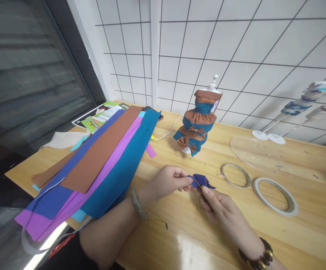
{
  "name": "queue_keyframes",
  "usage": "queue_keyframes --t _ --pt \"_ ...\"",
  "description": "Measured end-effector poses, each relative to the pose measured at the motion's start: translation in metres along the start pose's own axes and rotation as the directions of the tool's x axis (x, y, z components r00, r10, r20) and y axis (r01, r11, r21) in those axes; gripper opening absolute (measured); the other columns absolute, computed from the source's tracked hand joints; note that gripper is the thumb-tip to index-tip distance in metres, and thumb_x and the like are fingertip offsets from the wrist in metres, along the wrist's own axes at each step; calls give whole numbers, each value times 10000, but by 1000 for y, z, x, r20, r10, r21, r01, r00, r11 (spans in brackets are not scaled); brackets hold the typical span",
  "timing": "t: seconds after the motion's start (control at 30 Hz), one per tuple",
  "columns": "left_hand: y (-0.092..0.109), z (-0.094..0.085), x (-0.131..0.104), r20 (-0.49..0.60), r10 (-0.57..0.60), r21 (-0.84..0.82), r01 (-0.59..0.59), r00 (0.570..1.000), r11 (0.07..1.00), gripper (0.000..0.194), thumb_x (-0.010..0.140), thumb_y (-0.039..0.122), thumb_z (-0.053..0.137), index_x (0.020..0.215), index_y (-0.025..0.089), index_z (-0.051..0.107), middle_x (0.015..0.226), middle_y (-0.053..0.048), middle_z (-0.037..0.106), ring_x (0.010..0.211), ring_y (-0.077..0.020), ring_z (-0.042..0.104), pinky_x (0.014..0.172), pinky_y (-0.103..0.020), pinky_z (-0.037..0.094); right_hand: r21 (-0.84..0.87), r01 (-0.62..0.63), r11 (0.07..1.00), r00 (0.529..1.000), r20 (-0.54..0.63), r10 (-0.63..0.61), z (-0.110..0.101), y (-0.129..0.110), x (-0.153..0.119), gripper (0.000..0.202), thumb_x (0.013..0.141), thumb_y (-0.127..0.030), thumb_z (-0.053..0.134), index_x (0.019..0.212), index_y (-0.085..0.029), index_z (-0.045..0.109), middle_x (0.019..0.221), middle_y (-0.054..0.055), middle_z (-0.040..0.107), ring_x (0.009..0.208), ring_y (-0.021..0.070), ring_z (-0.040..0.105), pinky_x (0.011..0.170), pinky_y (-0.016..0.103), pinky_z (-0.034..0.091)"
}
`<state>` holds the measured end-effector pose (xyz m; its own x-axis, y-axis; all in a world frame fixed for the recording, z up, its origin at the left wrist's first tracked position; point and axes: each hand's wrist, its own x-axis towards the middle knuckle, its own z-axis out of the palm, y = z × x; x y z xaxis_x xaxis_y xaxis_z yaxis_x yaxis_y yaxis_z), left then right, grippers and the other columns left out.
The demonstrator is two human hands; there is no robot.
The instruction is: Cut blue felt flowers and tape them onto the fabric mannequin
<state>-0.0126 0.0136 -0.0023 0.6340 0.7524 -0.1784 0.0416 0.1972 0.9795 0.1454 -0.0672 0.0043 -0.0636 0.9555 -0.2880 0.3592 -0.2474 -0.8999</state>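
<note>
My left hand (177, 179) reaches in from the left, thumb and finger pinched on the edge of a small dark-blue crumpled piece (199, 179), paper or cloth. In my right hand (218, 204) is a pair of small scissors (201, 193) with dark handles, mostly covered by my fingers. Their metal tip touches the blue piece beside my left fingertips. Just beyond the hands a small dress form (199, 122) stands upright, wrapped in brown and teal bands with two brown bows on its front.
Long brown, purple, blue and teal sheets (106, 157) overlap on the table's left. Printed booklets (101, 116) lie behind them. To the right are two tape rolls (275, 195) (236, 175), a clear round sheet (253, 152) and decorated white stands (304, 97). A white cable (170, 131) runs near the wall.
</note>
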Motion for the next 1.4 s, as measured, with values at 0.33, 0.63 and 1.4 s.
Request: queue_keyframes --t 0.33,0.63,1.4 --pt "-1 0 0 3 10 -5 -10 1000 1000 257 723 361 595 668 112 615 630 -19 590 592 -82 518 581 -197 404 -26 15 1000 1000 2 -15 0 1 1 489 854 -582 276 545 -207 326 484 -54 305 459 96 270 447 241 210" --pt "2 0 -2 -8 -2 26 2 1000 1000 288 707 405 597 666 121 608 640 -20 597 608 -93 522 583 -205 401 -19 9 1000 1000 -2 -9 -1 3 1 475 856 -568 297 552 -206 330 494 -57 299 462 92 265 448 242 202" --pt "8 3 -4 18 -35 -30 35 999 999 249 672 361 645 674 116 597 636 -12 584 590 -80 505 567 -202 384 47 -12 999 1000 8 12 0 -1 0 485 835 -600 309 558 -203 350 479 -62 298 440 86 252 435 233 203"
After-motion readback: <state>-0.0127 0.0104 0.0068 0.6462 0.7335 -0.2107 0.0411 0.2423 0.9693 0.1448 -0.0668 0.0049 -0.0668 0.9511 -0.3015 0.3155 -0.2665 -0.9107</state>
